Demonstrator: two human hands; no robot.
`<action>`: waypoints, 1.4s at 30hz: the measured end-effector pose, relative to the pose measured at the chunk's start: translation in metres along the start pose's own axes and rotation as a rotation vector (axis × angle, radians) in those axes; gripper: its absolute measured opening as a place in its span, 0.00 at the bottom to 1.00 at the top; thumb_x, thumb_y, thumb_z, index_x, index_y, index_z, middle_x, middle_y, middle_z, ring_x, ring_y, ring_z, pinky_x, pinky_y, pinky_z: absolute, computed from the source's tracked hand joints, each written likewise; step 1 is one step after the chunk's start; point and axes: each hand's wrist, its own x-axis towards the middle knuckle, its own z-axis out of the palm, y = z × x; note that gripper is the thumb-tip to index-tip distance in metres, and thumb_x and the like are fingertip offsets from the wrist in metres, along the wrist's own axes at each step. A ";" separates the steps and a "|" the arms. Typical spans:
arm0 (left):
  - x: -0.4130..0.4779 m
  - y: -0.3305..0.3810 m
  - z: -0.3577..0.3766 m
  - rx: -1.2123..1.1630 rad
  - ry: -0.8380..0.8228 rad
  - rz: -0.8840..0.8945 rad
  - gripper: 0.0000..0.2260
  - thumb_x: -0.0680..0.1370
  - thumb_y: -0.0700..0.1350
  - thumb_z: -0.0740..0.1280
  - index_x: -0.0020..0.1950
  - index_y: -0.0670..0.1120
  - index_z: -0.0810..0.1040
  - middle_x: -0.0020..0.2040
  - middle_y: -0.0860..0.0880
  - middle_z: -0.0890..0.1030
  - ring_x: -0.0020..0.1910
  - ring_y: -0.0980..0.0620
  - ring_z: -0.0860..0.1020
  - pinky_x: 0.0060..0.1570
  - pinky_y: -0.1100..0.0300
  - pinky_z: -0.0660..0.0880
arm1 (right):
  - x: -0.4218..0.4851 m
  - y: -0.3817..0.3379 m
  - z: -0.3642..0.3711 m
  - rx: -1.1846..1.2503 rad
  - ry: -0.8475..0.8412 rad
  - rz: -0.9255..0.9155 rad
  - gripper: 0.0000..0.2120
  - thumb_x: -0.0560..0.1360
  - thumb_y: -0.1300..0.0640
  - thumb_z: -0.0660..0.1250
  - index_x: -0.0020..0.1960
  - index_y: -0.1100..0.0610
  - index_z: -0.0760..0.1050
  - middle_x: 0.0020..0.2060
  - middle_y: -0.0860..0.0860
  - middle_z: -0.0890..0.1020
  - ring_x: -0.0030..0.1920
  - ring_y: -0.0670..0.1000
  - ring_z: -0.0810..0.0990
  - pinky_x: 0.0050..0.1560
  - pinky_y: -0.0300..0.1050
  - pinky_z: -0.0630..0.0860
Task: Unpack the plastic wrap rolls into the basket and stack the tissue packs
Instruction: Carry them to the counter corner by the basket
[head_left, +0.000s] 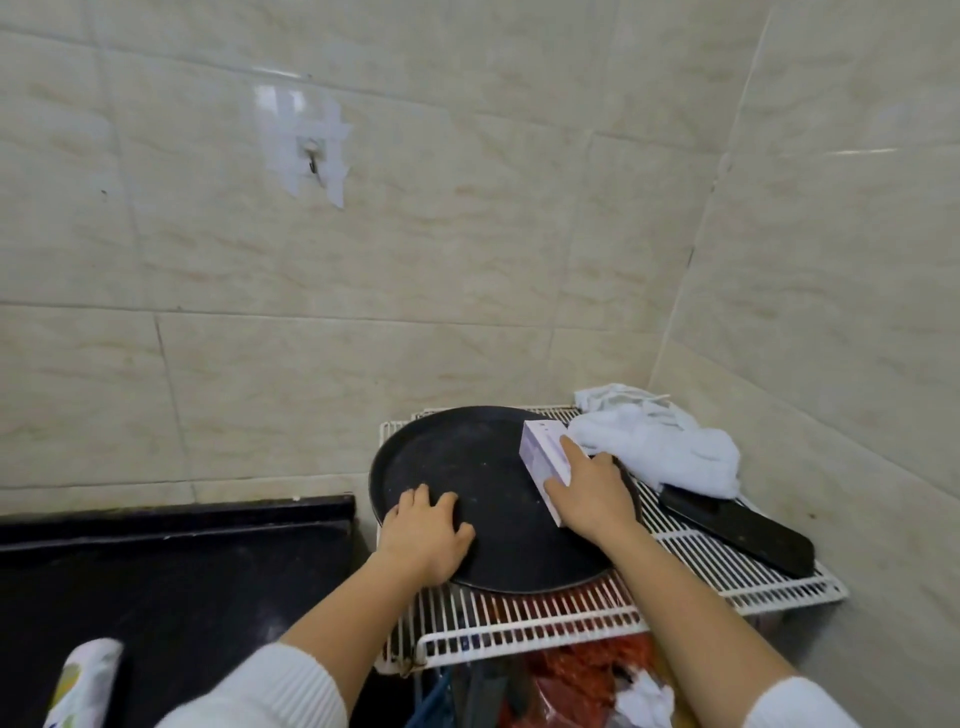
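A long pale lilac box lies on the right side of a round black tray. My right hand grips that box from its near right side, fingers over its top and end. My left hand rests flat on the tray's left rim, fingers spread, holding nothing. The tray sits on a white wire rack. No basket is in view. A white printed pack shows at the bottom left corner.
A crumpled white cloth lies at the rack's back right, with a long black object beside it. A black countertop is to the left. Red and white items sit under the rack. Tiled walls close the corner.
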 end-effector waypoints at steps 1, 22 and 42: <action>-0.002 -0.002 -0.004 -0.017 -0.007 0.013 0.27 0.78 0.59 0.55 0.75 0.51 0.60 0.78 0.42 0.58 0.76 0.42 0.54 0.73 0.45 0.58 | -0.002 -0.008 0.000 0.022 0.000 -0.021 0.30 0.79 0.45 0.57 0.78 0.47 0.53 0.70 0.63 0.65 0.68 0.63 0.67 0.68 0.55 0.68; -0.221 -0.407 -0.062 -0.289 0.337 -0.523 0.20 0.80 0.47 0.58 0.70 0.44 0.67 0.69 0.39 0.70 0.67 0.39 0.67 0.62 0.44 0.69 | -0.193 -0.297 0.194 0.177 -0.240 -0.167 0.29 0.77 0.49 0.60 0.76 0.48 0.57 0.63 0.60 0.68 0.62 0.63 0.70 0.61 0.55 0.71; -0.251 -0.418 0.027 -0.397 0.002 -0.722 0.40 0.70 0.67 0.62 0.76 0.61 0.45 0.71 0.38 0.63 0.70 0.35 0.60 0.66 0.39 0.64 | -0.263 -0.330 0.301 0.248 -0.327 -0.240 0.16 0.76 0.52 0.64 0.61 0.56 0.70 0.58 0.54 0.75 0.58 0.54 0.74 0.57 0.51 0.74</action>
